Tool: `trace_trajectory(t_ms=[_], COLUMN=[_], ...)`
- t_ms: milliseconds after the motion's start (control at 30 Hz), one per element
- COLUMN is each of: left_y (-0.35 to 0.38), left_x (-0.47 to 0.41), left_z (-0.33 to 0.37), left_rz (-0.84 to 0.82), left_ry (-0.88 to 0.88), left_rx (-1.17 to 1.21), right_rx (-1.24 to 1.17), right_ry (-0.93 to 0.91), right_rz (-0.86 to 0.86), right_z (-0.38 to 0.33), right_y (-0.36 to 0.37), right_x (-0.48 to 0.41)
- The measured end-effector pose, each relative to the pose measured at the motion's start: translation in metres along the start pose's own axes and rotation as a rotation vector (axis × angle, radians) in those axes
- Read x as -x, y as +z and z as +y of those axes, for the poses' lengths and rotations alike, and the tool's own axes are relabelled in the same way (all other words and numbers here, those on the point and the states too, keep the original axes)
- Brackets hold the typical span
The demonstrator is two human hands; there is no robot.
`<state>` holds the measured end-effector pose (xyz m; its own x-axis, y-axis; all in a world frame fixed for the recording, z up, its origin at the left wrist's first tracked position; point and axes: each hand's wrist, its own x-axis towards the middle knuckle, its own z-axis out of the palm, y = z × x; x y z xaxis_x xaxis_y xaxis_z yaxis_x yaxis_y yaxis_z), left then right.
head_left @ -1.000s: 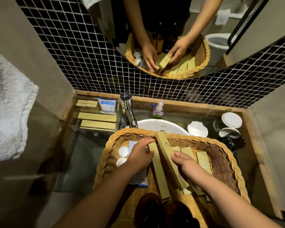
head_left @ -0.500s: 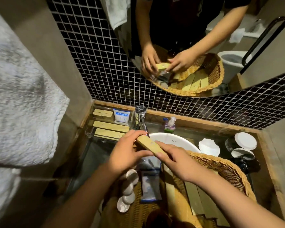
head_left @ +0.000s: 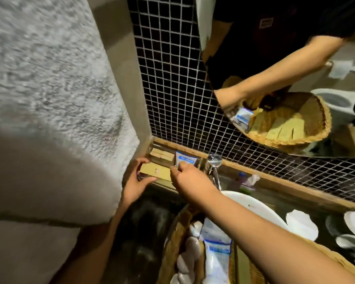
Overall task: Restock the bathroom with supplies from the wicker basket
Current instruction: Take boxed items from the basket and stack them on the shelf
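Head view. Both hands meet at the far left corner of the worktop (head_left: 152, 203), over a clear tray (head_left: 162, 160) set against the tiled wall (head_left: 172, 89). The left hand (head_left: 134, 181) curls around the left end of a long tan box (head_left: 155, 171), thumb beneath and fingers over its top edge; the right hand (head_left: 188, 177) pinches the box's right end between thumb and fingertips. The box lies flat and lengthwise at the tray's near side. Behind it in the tray sit smaller tan boxes (head_left: 161, 154) and an upright blue-and-white packet (head_left: 186, 159). Just right of the tray stands a chrome tap (head_left: 213, 167) over a white basin (head_left: 252, 208); a small bottle (head_left: 247, 181) stands near the wall behind the basin. The wicker basket (head_left: 172, 249) rests on the basin's near rim at bottom centre, holding round white pieces (head_left: 191, 251) along its left side and blue-and-white sachets (head_left: 217, 253) beside them. White lids (head_left: 301, 224) lie toward the worktop's right edge. A white towel (head_left: 49, 99) hangs at left, covering part of the left forearm. The mirror (head_left: 285, 78) above reflects the arms and basket
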<state>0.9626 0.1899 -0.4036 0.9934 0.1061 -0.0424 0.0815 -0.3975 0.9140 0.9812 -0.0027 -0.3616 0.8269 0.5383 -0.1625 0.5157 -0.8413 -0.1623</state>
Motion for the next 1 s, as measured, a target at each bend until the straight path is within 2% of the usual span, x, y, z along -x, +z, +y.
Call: trace_trajectory(t_ms=[133, 300, 400, 667, 1000], left_y=[0.004, 0.026, 0.038, 0.046, 0.046], left_x=[-0.008, 0.0, 0.005, -0.001, -0.001], left_z=[-0.015, -0.036, -0.046, -0.064, -0.069], left_rz=[-0.016, -0.032, -0.147, -0.24, -0.229], left_ry=[0.017, 0.166, 0.145, 0.045, 0.041], left_rx=[-0.191, -0.819, -1.02, -1.074, -1.08], right_rx=[0.042, -0.027, -0.052, -0.154, -0.215], right_ry=[0.046, 0.121, 0.101, 0.107, 0.172], right_rz=[-0.068, -0.105, -0.134, -0.096, -0.058], right_z=[0.003, 0.009, 0.008, 0.004, 0.005], right_y=[0.019, 0.034, 0.042, 0.06, 0.069], right_x=[-0.024, -0.04, -0.048, -0.058, -0.063])
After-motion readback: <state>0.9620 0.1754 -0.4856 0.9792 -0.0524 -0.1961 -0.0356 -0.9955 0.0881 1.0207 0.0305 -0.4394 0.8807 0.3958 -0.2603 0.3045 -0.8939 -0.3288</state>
